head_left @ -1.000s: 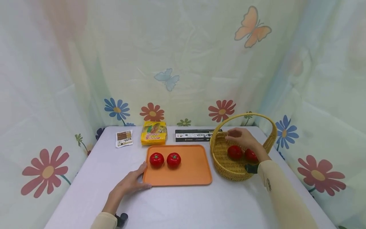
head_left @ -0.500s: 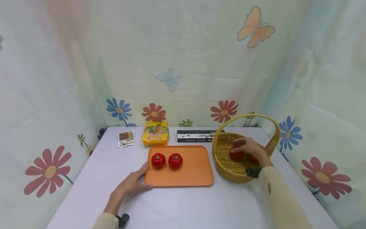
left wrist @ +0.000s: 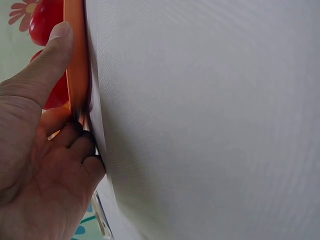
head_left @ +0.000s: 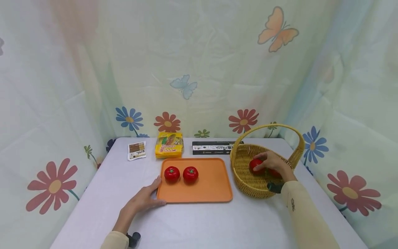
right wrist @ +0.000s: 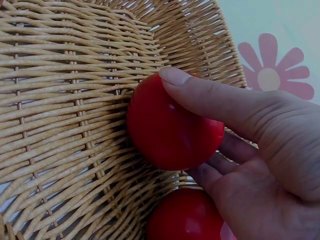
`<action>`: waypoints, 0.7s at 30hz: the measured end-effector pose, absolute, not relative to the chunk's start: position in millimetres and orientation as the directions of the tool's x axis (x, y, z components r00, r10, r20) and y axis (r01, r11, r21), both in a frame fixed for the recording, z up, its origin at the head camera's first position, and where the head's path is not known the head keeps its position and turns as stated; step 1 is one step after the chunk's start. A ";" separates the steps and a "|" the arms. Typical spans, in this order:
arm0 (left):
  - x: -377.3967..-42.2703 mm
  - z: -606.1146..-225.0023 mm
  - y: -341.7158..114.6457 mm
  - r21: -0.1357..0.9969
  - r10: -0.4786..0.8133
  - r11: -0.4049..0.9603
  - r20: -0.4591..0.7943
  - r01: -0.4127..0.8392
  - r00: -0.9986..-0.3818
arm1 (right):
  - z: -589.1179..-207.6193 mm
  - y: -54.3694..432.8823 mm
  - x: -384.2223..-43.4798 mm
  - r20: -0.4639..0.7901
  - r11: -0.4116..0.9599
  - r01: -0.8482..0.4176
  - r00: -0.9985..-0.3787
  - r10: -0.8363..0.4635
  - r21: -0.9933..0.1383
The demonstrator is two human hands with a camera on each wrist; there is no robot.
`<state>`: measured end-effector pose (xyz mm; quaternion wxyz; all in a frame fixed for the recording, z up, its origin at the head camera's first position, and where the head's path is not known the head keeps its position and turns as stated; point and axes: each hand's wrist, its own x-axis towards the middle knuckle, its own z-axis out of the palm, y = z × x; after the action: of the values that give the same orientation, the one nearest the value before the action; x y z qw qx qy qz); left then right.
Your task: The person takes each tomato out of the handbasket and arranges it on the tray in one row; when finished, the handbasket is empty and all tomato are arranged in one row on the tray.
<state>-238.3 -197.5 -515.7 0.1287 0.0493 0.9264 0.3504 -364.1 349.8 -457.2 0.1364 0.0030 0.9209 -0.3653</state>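
In the basket (head_left: 248, 188) on the right, my right hand (head_left: 275, 164) grips a red tomato (right wrist: 167, 127), thumb on one side and fingers round the other. The tomato still sits low in the wicker. A second tomato (right wrist: 185, 217) lies beside it, partly behind the hand. My left hand (head_left: 144, 197) holds the near left corner of an orange tray (head_left: 212, 180); its thumb (left wrist: 55, 50) lies on the front edge and the fingers bend at the left side. Two tomatoes stand on the tray, a left one (head_left: 172, 174) and a right one (head_left: 190, 175).
Behind the tray lie a small white-and-brown packet (head_left: 136, 151), a yellow bag (head_left: 169, 145) and a black-and-white pasta box (head_left: 212, 148). The basket's tall handle (head_left: 264, 127) arches over its opening. Flowered curtains (head_left: 211, 69) enclose the white table (head_left: 199, 224).
My right hand has come down from above the basket's far part onto the nearer-left tomato and now grips it. The left hand stays at the tray; the head view has shifted slightly.
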 end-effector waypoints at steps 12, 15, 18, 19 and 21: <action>-237.0 -516.1 -198.0 0.661 0.179 0.750 -0.204 -0.001 -0.962 | -433.3 334.1 -345.6 -0.173 0.688 0.034 -0.976 -0.134 -0.725; -237.4 -515.3 -197.4 0.665 0.177 0.747 -0.207 -0.005 -0.962 | -420.8 330.5 -328.3 -0.111 0.646 -0.042 -0.975 -0.193 -0.763; -237.6 -515.5 -197.4 0.669 0.180 0.744 -0.204 -0.003 -0.962 | -409.3 321.5 -305.8 -0.060 0.523 -0.093 -0.962 -0.268 -0.847; -237.6 -515.7 -197.5 0.672 0.179 0.741 -0.205 -0.005 -0.962 | -406.9 316.9 -298.1 -0.041 0.460 -0.108 -0.952 -0.303 -0.881; -237.3 -515.8 -198.1 0.674 0.182 0.739 -0.202 -0.002 -0.962 | -404.2 304.2 -284.2 -0.001 0.318 -0.129 -0.926 -0.379 -0.939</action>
<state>-237.3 -198.1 -515.8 0.1282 0.0486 0.9235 0.3582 -284.2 304.2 -404.2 0.1108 -0.1579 0.8040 -0.5624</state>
